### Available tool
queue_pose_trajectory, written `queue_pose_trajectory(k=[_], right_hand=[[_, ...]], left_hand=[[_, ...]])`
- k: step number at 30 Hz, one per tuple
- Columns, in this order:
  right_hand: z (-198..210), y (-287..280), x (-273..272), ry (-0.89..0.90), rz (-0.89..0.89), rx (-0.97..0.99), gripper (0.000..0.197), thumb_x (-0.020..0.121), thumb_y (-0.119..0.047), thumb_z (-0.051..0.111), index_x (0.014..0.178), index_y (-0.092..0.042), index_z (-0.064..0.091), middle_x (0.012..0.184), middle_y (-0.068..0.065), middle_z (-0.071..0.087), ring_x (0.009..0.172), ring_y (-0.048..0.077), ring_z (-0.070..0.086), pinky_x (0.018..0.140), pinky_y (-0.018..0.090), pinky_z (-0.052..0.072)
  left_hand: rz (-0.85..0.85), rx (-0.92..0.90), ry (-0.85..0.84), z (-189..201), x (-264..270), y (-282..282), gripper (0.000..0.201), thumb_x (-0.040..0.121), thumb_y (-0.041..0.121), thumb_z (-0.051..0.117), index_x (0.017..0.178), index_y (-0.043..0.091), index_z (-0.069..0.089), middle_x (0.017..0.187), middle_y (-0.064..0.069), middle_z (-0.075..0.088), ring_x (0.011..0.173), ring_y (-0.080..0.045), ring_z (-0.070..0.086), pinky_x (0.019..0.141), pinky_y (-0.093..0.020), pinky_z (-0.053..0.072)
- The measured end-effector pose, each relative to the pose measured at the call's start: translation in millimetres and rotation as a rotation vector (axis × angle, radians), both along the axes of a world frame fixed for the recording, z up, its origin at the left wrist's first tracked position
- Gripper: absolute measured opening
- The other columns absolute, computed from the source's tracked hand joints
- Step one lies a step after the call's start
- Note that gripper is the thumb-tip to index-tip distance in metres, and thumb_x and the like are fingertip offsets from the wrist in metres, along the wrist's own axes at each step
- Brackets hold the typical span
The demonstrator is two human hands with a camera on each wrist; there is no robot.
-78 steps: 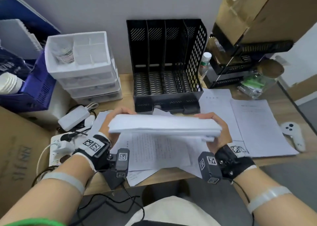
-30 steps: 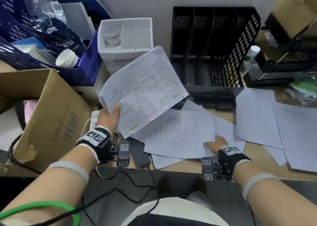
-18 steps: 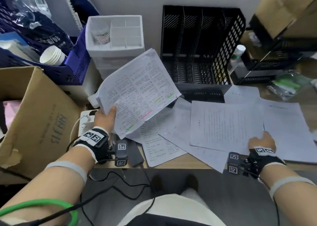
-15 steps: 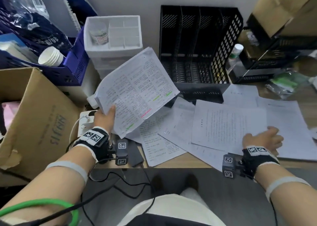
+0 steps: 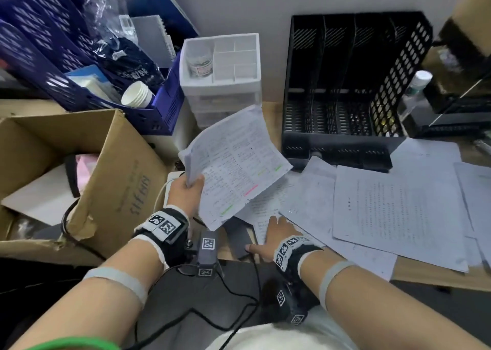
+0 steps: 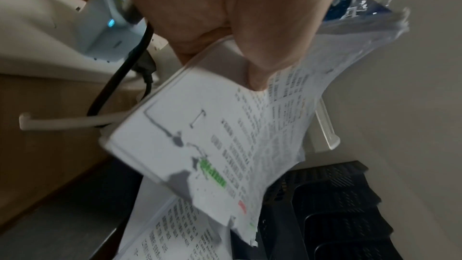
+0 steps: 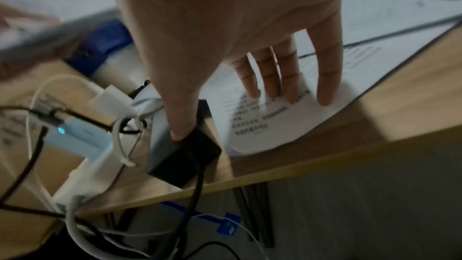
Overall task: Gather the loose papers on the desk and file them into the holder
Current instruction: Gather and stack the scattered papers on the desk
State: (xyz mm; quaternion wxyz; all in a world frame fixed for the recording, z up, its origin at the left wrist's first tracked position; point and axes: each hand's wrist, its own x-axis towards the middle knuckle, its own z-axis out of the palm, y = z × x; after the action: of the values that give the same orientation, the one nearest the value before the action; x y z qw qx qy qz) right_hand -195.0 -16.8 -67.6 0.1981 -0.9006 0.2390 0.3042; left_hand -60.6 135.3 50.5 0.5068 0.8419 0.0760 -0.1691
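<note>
Right hand (image 5: 276, 234) lies flat, fingers straight, on a printed sheet (image 5: 261, 211) at the desk's (image 5: 430, 275) near edge, left hand (image 5: 186, 193) grips a raised paper stack (image 5: 233, 169), and the black holder (image 5: 350, 84) at the far edge has vacant slots.

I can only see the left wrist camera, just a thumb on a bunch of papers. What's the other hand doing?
Observer: The right hand lies flat, fingers straight, pressing a printed sheet near the edge of the desk.
Operator: Is anything in the black holder?
Observer: No, the head view shows the holder with its slots empty.
Operator: Are there more papers to pick up?
Observer: Yes, loose papers lie spread over the desk in front of the holder.
</note>
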Motion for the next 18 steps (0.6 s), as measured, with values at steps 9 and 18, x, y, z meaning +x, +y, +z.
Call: queue_pose_trajectory(k=[9,18], right_hand=[[-6.8,0.7,15.3,-0.028,-0.039,0.003,0.107,0.075,-0.073,0.055,0.15,-0.006,0.019,0.155,0.022,0.025,0.141,0.036,0.03,0.114,0.04,0.029],[-6.1,4.2,20.3,0.005,-0.082,-0.074,0.1,0.065,-0.051,0.07,0.143,-0.013,0.02,0.136,0.012,0.036,0.126,0.033,0.039,0.099,0.048,0.044]], left_hand=[[-0.062,0.073,-0.042,-1.4,2.9,25.3,0.028,0.093,0.026,0.053,0.086,0.002,0.065,0.097,-0.029,0.07,0.075,-0.021,0.054,0.073,-0.038,0.048],[-0.045,0.124,-0.02,-12.6,-1.2,40.4,0.016,0.092,0.029,0.053,0.091,0.021,0.066,0.103,-0.014,0.072,0.099,-0.039,0.067,0.089,-0.056,0.055]])
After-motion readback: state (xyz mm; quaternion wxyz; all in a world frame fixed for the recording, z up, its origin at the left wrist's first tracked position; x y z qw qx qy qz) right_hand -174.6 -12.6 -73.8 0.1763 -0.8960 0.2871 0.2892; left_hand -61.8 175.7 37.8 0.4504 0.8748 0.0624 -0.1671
